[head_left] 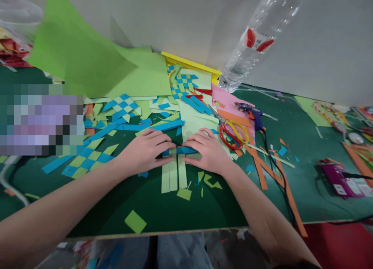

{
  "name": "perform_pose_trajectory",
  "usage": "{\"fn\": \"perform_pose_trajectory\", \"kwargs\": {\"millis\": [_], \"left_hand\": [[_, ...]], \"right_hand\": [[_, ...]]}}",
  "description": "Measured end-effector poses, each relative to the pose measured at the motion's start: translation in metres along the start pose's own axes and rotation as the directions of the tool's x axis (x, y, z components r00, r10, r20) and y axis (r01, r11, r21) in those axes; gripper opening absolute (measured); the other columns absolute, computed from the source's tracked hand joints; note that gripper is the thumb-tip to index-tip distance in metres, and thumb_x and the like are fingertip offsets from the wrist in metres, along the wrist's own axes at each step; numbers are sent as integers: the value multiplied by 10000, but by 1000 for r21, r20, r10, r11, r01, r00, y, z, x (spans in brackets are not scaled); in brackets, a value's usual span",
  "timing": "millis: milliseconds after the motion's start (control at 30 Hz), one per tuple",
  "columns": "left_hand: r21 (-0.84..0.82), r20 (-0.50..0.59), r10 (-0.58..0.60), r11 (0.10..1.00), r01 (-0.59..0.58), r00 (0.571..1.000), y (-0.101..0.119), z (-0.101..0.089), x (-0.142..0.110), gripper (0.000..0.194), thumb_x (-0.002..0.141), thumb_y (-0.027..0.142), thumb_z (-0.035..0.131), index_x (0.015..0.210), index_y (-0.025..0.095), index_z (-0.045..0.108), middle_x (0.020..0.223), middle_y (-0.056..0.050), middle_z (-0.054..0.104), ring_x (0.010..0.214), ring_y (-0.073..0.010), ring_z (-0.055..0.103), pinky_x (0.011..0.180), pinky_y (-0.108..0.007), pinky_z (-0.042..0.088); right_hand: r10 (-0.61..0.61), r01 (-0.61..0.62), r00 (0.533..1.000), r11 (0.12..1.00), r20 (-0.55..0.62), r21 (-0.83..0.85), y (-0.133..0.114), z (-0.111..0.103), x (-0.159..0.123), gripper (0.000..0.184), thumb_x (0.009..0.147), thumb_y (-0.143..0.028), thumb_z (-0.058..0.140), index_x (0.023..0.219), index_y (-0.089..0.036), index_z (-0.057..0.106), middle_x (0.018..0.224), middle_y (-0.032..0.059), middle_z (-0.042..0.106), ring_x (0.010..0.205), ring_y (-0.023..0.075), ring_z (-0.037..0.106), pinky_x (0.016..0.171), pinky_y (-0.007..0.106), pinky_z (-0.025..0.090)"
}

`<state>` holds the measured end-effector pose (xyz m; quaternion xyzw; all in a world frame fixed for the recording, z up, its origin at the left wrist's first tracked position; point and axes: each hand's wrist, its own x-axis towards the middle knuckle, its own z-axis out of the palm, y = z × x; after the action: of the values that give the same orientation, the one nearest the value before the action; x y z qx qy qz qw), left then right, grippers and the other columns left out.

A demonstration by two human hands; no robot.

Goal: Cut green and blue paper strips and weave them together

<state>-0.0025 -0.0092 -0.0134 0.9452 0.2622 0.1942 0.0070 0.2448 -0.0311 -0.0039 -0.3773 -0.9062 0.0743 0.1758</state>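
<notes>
My left hand point(145, 150) and my right hand point(205, 150) lie side by side on the green table point(163, 210), fingers pressed down on a small paper weave. The weave consists of three pale green paper strips point(174, 175) running toward me and a blue strip point(182, 150) laid across them between my fingertips. Both hands press the strips flat; the fingers are together and slightly curled. Finished blue-and-green woven pieces point(87, 160) lie to the left of my left hand, and another woven piece point(122, 105) lies farther back.
Large green paper sheets point(87, 63) lean at the back left. Red and yellow scissors point(233, 133) and a glue gun point(253, 115) lie right of my right hand, with orange strips point(259, 172) and a black cable. A plastic bottle point(256, 39) stands at the back. Paper scraps point(135, 221) litter the near edge.
</notes>
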Motion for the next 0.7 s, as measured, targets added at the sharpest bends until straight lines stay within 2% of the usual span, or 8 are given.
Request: {"fn": "perform_pose_trajectory", "kwargs": {"millis": [467,700], "left_hand": [[70,43,18,997,-21,999,2,0,2,307,920,412,533,1057,175,673,979,-78,693,888,-230,635,829,-388,463],[43,52,12,999,-14,999,2,0,1,290,910,388,545,1060,180,681,1009,-85,691,928,-244,638,873,-410,459]], "right_hand": [[-2,3,1000,1000,0,28,-1,4,2,330,897,-488,565,1056,-208,635,1030,56,667,1012,210,585,1048,445,320],[50,-51,999,997,8,55,1,3,2,277,922,-446,549,1059,-226,646,1002,46,666,975,191,588,1024,424,331]]}}
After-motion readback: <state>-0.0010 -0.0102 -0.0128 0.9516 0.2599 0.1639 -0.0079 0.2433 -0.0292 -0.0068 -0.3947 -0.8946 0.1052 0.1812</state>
